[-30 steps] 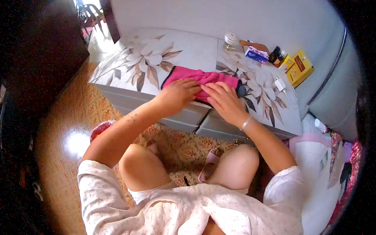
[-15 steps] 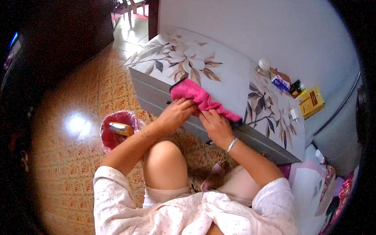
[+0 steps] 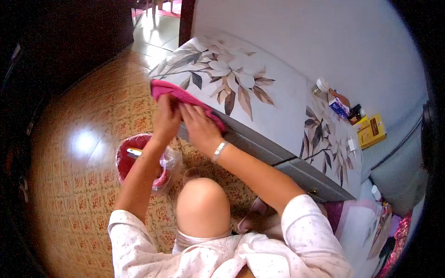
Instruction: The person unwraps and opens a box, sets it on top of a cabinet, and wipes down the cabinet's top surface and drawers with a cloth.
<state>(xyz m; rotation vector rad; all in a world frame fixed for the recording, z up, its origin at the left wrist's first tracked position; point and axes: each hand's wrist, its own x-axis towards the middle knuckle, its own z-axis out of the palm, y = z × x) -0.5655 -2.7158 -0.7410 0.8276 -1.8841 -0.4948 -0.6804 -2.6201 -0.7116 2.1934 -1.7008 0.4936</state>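
Observation:
A bright pink cloth (image 3: 178,91) lies along the left front edge of a grey drawer cabinet (image 3: 259,147), partly over its flower-printed white top (image 3: 278,113). My left hand (image 3: 166,119) has its fingers closed on the lower edge of the cloth near its left end. Close beside it, my right hand (image 3: 201,127), with a silver bracelet at the wrist, grips the cloth farther right. The fingertips of both hands are partly hidden in the folds.
A red bin (image 3: 121,160) with a clear liner stands on the patterned floor (image 3: 83,199), holding a yellow item. At the cabinet's right end are a jar (image 3: 320,86), a yellow box (image 3: 372,131) and a white charger (image 3: 352,144). A doorway opens at the back left.
Both hands and the pink cloth have moved left along the cabinet's front edge. The cloth's right part no longer covers the middle of the edge. The view has shifted slightly.

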